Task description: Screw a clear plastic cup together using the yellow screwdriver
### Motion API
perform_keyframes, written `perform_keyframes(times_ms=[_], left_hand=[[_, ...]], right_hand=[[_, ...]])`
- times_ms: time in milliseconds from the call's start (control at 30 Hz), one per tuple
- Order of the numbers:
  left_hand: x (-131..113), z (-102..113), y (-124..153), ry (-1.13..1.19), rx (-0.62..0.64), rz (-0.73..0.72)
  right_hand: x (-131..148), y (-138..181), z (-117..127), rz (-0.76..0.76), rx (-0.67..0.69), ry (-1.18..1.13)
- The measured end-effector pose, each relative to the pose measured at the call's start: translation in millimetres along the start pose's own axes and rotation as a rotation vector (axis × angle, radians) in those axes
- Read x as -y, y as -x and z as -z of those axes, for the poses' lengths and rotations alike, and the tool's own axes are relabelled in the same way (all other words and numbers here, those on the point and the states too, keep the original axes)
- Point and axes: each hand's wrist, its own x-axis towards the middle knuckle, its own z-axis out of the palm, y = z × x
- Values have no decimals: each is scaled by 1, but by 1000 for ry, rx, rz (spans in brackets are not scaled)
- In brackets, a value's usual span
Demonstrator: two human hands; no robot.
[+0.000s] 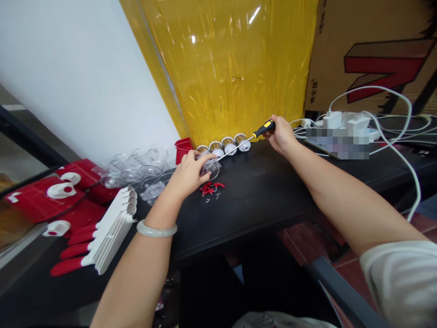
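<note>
My left hand point(193, 169) is closed around a clear plastic part point(213, 167) on the black table; the fingers cover much of it. In my right hand point(280, 134) is a screwdriver point(262, 129) with a black and yellow handle, gripped at its end. Its long metal shaft slants down to the left, and the tip reaches the clear part; exact contact is too small to tell. Just in front lie small red plastic pieces point(206, 188) and several screws point(217, 196). Behind the shaft, white-capped cylinders with gold perforated sides point(228, 146) stand in a row.
On the left are clear plastic parts point(136, 168), red housings point(64, 196) and white pieces with red handles point(112, 228). A red container point(183, 149) stands by the yellow sheet point(239, 68). White cables and chargers point(332, 120) lie at the right, near a cardboard box point(327, 64).
</note>
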Motion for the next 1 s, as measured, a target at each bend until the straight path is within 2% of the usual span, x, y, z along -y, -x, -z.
perform_keyframes(times_ms=[167,367,533,1000], left_hand=[[-1,0,0,-4,-4,6],[-1,-1,0,-3,-4,11],[-2,-1,1,0,-4,16],[-6,2,1,-23,16,46]], right_hand=[[-4,-3,2,22,7,29],[-9,-4,8,-37,19,87],[-12,-3,7,-83,35,64],[-15,-3,6,-66,6,-8]])
